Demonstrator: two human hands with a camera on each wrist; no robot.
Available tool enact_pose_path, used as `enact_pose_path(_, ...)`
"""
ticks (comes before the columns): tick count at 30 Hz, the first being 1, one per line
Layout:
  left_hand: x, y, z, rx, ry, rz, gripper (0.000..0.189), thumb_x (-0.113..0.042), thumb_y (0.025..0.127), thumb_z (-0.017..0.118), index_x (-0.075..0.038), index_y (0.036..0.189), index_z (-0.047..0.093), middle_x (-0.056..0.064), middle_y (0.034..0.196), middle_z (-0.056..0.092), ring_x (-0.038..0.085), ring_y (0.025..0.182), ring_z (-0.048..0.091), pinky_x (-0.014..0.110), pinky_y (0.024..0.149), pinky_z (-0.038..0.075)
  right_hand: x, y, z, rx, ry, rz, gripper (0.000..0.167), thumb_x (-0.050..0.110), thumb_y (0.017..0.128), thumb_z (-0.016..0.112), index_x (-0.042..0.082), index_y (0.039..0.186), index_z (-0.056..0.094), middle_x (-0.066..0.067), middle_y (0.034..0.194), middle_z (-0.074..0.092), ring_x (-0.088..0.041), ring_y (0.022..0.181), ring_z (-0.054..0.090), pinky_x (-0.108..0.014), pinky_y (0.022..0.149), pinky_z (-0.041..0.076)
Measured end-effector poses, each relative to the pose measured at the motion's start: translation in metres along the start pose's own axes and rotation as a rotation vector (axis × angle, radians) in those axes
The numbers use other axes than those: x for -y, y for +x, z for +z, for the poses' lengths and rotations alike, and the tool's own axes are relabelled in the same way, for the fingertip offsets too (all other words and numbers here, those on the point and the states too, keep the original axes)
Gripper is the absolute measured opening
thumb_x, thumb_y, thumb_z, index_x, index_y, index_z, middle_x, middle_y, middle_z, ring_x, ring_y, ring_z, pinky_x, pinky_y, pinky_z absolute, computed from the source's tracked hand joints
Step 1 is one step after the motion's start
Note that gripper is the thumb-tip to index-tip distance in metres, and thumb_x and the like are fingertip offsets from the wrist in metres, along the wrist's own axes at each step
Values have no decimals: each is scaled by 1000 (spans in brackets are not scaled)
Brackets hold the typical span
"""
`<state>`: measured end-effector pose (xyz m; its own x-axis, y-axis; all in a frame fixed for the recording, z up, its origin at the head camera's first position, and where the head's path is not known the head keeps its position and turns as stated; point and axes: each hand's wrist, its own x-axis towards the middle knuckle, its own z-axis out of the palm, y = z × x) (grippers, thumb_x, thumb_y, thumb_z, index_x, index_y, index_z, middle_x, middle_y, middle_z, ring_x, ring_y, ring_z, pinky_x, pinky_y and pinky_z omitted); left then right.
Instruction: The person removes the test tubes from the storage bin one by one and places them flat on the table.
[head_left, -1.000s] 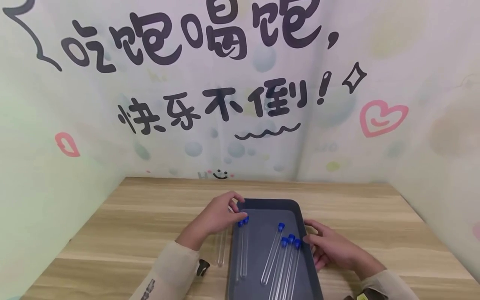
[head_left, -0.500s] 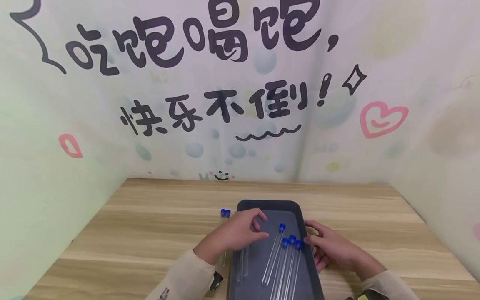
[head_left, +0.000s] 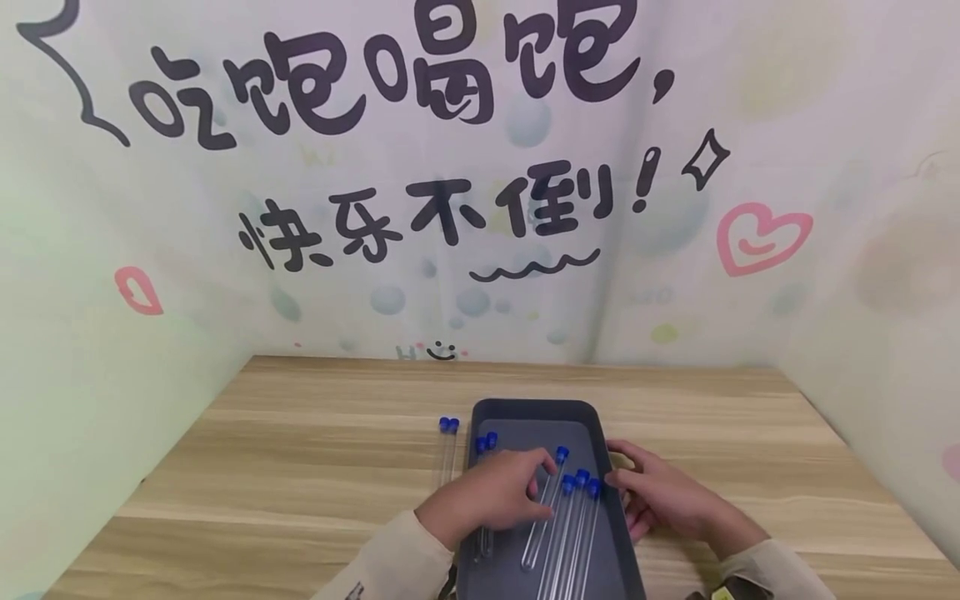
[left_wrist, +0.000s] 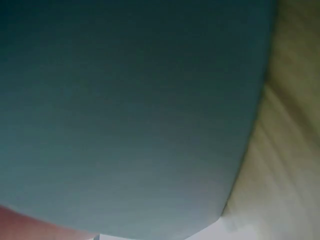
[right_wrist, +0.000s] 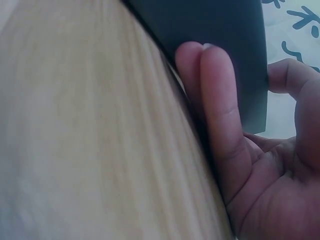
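My left hand (head_left: 502,487) reaches over the dark grey tray (head_left: 536,410), thumb and index finger spread apart beside a slanted clear test tube (head_left: 537,542) with a blue cap. Several more blue-capped test tubes (head_left: 581,533) lie together to its right in the tray. Under the left hand, two tubes at the tray's left side are partly hidden, their caps (head_left: 487,442) showing. My right hand (head_left: 667,496) holds the tray's right side. In the right wrist view its thumb meets the rim while its fingers (right_wrist: 220,100) lie along the outer wall.
Two blue-capped test tubes (head_left: 448,450) lie on the wooden table (head_left: 337,433) just left of the tray. A printed cloth (head_left: 360,317) hangs behind the table. The left wrist view is mostly filled by the dark tray wall (left_wrist: 135,125).
My left hand has moved right from the tray's left rim, across the tray to the slanted tube. Caps of the tubes on the left have come into sight. The right hand stays put.
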<state>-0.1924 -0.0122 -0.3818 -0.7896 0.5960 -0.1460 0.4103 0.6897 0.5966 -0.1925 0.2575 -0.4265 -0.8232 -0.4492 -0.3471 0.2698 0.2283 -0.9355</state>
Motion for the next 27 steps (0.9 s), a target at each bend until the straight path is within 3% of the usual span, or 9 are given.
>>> enact_pose_path(8, 3, 1, 5, 19, -144, -50, 60, -19, 84, 82, -20, 134, 50, -5, 82, 56, 15, 46, 56, 28, 44, 51, -3, 2, 0, 3, -1, -4, 79, 23, 100, 53, 7, 159, 2, -8, 83, 66, -13, 59, 67, -33, 56, 61)
enact_pose_path(15, 6, 5, 6, 39, -200, -83, 69, -18, 80, 85, -20, 138, 47, -3, 83, 57, 19, 47, 59, 30, 43, 53, -1, 1, -1, 4, -10, -1, 78, 24, 100, 52, 7, 159, 3, -5, 80, 63, -12, 59, 67, -32, 55, 61)
enact_pose_path(27, 11, 7, 7, 41, -264, -105, 67, -5, 78, 84, -17, 135, 51, 0, 81, 58, 17, 48, 57, 30, 41, 55, -1, 0, 1, 3, -33, -10, 78, 25, 101, 53, 7, 159, 4, -8, 85, 66, -13, 60, 66, -31, 55, 61)
